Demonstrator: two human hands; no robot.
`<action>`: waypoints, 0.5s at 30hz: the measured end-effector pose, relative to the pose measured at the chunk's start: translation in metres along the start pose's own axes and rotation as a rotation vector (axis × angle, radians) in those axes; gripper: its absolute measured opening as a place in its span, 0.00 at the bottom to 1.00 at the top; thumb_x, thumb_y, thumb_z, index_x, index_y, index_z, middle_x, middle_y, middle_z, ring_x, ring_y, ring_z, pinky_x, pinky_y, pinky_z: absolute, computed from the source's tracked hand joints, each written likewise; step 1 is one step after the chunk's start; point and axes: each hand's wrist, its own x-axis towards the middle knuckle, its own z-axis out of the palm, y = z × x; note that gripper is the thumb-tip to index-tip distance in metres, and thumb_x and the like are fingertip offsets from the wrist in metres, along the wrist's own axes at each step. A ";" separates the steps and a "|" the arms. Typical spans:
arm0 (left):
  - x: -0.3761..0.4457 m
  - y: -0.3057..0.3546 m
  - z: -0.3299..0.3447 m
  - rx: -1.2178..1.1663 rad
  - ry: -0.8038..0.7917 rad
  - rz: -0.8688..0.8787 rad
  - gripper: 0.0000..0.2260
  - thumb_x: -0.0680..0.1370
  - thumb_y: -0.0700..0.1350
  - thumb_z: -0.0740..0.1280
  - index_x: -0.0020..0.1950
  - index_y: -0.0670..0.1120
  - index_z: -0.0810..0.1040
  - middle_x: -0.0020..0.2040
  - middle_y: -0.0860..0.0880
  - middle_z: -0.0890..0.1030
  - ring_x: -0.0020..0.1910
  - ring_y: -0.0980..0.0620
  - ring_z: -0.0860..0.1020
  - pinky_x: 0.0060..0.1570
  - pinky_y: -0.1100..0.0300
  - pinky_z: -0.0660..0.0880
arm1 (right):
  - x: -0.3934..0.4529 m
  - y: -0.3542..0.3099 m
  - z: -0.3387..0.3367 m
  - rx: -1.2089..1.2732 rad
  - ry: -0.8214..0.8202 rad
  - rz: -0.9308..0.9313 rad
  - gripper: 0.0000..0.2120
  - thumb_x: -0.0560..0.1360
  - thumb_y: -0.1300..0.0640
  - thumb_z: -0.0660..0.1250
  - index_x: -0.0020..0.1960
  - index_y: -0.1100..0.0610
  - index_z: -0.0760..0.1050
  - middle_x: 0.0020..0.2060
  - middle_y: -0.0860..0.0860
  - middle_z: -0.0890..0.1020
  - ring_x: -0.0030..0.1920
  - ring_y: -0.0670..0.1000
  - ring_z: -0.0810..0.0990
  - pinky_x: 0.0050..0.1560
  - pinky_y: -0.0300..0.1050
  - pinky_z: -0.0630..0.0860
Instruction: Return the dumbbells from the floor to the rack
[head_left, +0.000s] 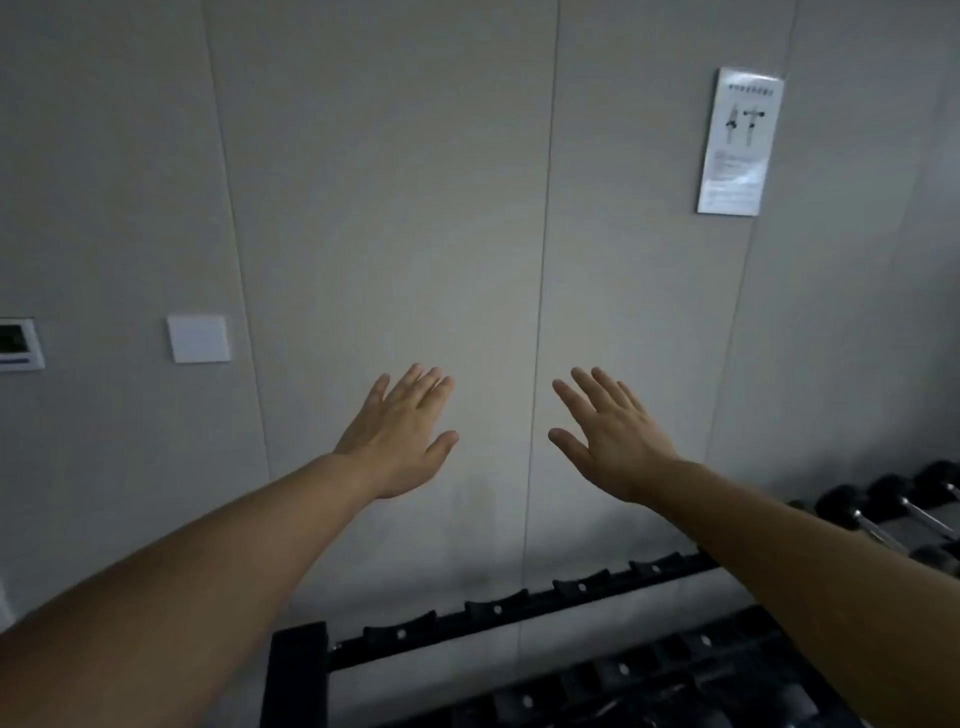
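Both hands, left hand (400, 441) and right hand (610, 441), fingers spread empty above the rack (498, 613) beside racked dumbbells (857, 506).

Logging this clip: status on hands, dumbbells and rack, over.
Left hand and right hand open, empty, raised before the wall. Black metal rack: near cradles bare. Black rubber-headed dumbbells racked far right. No floor dumbbells in view; nothing in the way.

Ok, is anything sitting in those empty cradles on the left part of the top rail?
Nothing visible does. The cradles along the rack top rail are bare; dumbbells sit only at its right end. Both hands, left and right, are open and empty.
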 end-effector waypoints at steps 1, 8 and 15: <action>0.004 0.010 0.006 0.001 -0.009 0.019 0.32 0.81 0.61 0.48 0.81 0.47 0.48 0.82 0.49 0.50 0.80 0.50 0.44 0.76 0.46 0.42 | -0.009 0.007 0.002 -0.005 -0.011 0.021 0.33 0.80 0.36 0.45 0.80 0.52 0.48 0.80 0.55 0.51 0.79 0.55 0.44 0.75 0.51 0.41; 0.038 0.108 0.064 -0.073 -0.103 0.137 0.32 0.80 0.62 0.47 0.81 0.48 0.48 0.82 0.49 0.49 0.79 0.51 0.42 0.76 0.46 0.40 | -0.091 0.099 0.035 -0.027 -0.109 0.152 0.34 0.80 0.36 0.43 0.80 0.51 0.45 0.80 0.55 0.48 0.79 0.55 0.42 0.76 0.53 0.41; 0.071 0.263 0.133 -0.175 -0.214 0.281 0.32 0.81 0.61 0.48 0.81 0.48 0.47 0.82 0.49 0.47 0.79 0.52 0.40 0.76 0.47 0.39 | -0.196 0.210 0.049 -0.037 -0.187 0.262 0.34 0.79 0.35 0.43 0.80 0.50 0.49 0.80 0.55 0.50 0.79 0.57 0.44 0.75 0.55 0.42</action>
